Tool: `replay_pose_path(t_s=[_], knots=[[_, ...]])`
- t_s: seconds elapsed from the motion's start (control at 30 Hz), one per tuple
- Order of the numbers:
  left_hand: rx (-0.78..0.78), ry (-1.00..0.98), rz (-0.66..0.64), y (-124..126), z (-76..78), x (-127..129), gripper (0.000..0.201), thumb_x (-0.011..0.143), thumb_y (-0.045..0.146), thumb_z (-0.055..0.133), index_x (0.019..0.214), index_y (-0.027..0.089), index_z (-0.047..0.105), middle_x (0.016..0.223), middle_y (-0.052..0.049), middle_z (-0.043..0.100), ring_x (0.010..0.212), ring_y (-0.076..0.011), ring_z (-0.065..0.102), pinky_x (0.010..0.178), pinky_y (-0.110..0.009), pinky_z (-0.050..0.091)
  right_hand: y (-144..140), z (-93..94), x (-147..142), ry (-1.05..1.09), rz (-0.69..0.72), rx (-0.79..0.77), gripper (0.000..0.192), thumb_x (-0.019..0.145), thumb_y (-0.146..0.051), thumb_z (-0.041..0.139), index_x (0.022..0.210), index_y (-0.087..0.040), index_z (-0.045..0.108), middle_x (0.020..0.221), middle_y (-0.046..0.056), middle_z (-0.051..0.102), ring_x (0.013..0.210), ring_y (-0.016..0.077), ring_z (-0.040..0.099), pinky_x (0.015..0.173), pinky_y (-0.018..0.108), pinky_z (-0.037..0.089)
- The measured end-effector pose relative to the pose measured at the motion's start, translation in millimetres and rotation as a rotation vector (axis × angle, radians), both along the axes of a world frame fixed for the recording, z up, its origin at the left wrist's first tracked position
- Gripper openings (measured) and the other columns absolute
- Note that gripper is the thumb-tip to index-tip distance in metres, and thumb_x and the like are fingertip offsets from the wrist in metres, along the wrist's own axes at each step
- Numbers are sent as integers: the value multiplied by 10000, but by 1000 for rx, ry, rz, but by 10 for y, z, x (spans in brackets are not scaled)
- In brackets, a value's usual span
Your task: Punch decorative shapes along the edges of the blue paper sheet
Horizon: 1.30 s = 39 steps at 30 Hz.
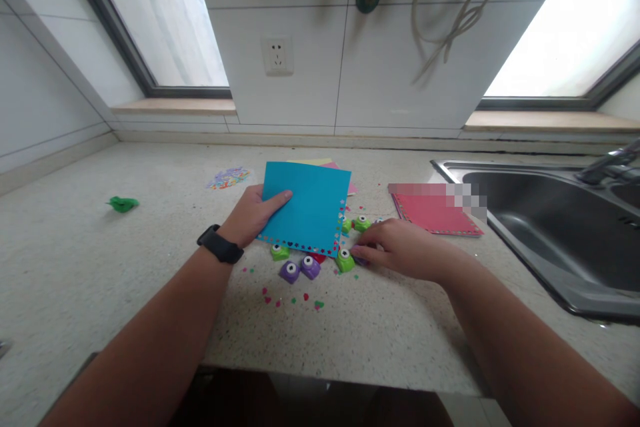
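My left hand [257, 211] grips the left side of a blue sheet of paper [307, 203], thumb on top, holding it tilted above the counter. Small punched shapes run along the sheet's lower and right edges. My right hand [395, 248] has its fingers closed round a purple craft punch [361, 259], mostly hidden under them. Beside it sits a green craft punch [345, 260]. Another green punch [363, 223] stands just behind my fingers. In front of the sheet are two purple punches [290, 271] and a green one [279, 251], partly covered by the paper.
Red paper sheets [435, 212] with a punched border lie at the right, near the steel sink [565, 240]. Paper bits [265, 292] are scattered in front, with a colourful confetti patch [229, 177] behind. A crumpled green item [123, 204] lies far left. Pink and yellow paper [325, 163] shows behind the blue sheet.
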<state>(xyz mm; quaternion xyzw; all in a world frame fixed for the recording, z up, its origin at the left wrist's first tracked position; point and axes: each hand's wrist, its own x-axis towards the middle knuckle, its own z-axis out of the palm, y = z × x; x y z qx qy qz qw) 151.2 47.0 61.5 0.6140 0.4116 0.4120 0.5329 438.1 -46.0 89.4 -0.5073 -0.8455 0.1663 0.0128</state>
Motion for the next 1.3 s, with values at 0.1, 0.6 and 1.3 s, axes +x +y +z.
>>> replay_pose_path(t_s=[0.1, 0.6, 1.3], knots=[[-2, -20, -1, -1, -2, 0, 500, 777, 516, 763, 1101, 138, 712, 996, -123, 754, 793, -248, 705, 711, -375, 588, 8, 5, 11, 17, -8, 16, 423, 1009, -476, 430, 903, -229, 757, 868, 70, 733, 749, 199, 643, 667, 331, 408], [-19, -95, 14, -6, 8, 3, 514, 755, 501, 789, 1102, 130, 709, 1070, -131, 751, 839, -252, 715, 743, -366, 594, 60, -31, 49, -31, -75, 164, 418, 1027, -431, 390, 884, -200, 706, 882, 79, 726, 791, 215, 646, 681, 345, 413], [-1, -182, 150, 103, -73, 22, 500, 738, 488, 800, 1075, 128, 718, 997, -112, 753, 822, -251, 711, 723, -364, 599, 108, -212, -17, 126, 54, 199, 489, 996, -459, 484, 1432, -238, 501, 1393, 100, 576, 1281, 317, 488, 1079, 532, 366]])
